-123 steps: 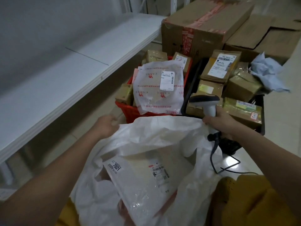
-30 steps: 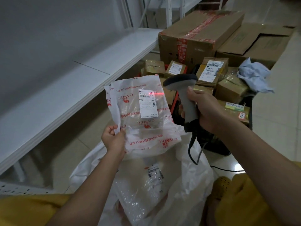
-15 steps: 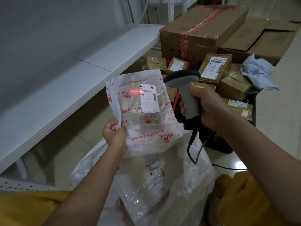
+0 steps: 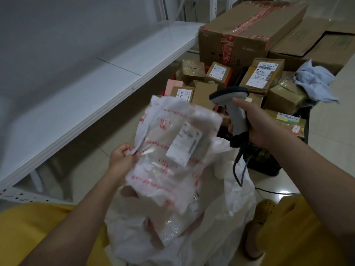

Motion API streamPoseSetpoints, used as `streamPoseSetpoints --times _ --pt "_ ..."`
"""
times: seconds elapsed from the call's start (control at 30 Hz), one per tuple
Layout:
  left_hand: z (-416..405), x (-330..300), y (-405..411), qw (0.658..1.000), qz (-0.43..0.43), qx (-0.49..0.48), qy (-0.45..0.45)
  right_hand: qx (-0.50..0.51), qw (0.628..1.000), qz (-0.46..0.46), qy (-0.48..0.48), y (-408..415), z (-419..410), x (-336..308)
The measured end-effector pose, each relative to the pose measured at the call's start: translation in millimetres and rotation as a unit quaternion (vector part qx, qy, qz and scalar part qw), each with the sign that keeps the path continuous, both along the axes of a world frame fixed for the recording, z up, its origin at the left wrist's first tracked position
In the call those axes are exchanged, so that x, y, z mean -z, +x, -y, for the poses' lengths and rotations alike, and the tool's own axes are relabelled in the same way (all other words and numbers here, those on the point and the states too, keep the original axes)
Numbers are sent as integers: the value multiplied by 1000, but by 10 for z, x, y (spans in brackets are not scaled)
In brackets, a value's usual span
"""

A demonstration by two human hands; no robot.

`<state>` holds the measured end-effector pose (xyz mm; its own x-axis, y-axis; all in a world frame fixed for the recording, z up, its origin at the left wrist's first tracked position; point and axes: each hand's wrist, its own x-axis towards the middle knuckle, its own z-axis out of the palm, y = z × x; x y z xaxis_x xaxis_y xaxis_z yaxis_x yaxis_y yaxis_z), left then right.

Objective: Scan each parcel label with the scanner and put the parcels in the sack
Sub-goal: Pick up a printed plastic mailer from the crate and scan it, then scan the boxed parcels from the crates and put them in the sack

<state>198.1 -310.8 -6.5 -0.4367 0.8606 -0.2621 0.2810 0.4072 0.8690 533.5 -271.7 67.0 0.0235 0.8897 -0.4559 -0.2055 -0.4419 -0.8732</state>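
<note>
My left hand (image 4: 123,157) pinches the left edge of a clear plastic parcel bag (image 4: 172,150) with red print and a white label; the bag is blurred and hangs tilted over the mouth of the white sack (image 4: 236,191). Inside the sack lies another clear-wrapped parcel (image 4: 172,227). My right hand (image 4: 255,123) grips the grey corded scanner (image 4: 233,104) by its handle, to the right of the bag, head pointing left. No red beam shows on the label.
A red crate (image 4: 229,73) and a black crate (image 4: 263,162) ahead hold several small taped cardboard parcels. Two large cartons (image 4: 249,29) stand behind them. A long white shelf (image 4: 86,89) runs along the left. A crumpled pale cloth (image 4: 315,81) lies at right.
The parcel bag has dropped from upright scanning height down toward the sack's mouth and tilted. The red scan line is gone from the label. The scanner stays in my right hand.
</note>
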Motion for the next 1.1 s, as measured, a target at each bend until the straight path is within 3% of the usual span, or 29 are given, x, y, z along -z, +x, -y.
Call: streamPoseSetpoints --times 0.1,0.2,0.3,0.4,0.6,0.67,0.73,0.8,0.87,0.9,1.0,1.1 --pt "196 -111 -358 986 -81 133 -61 13 1000 -3 -24 -15 37 18" --pt "279 -192 -541 951 -143 246 -123 17 999 -13 -34 -26 71 0" --pt "270 -124 -494 926 -181 295 -150 24 999 -1 -28 -30 97 -30" --pt "162 179 -352 937 -201 255 -132 38 999 6 -20 -15 103 -33" --pt "49 741 78 974 -169 59 -138 40 999 31 19 73 4 3" --pt "52 864 218 973 -170 78 -133 41 998 40 29 98 -52 6" --pt "21 922 317 945 -208 176 -181 39 997 59 31 145 -116 -3" --pt "-100 849 404 868 -344 267 -238 29 994 97 30 240 -180 -30" --pt "-305 645 576 813 -481 277 -179 16 991 133 27 369 -221 -59" --pt "-425 508 721 809 -507 274 -116 14 990 141 26 436 -235 -69" --pt "-862 276 1226 853 -427 299 25 40 989 142 5 634 -270 -50" --pt "-1249 280 1754 882 -313 349 44 81 987 136 -4 812 -317 34"
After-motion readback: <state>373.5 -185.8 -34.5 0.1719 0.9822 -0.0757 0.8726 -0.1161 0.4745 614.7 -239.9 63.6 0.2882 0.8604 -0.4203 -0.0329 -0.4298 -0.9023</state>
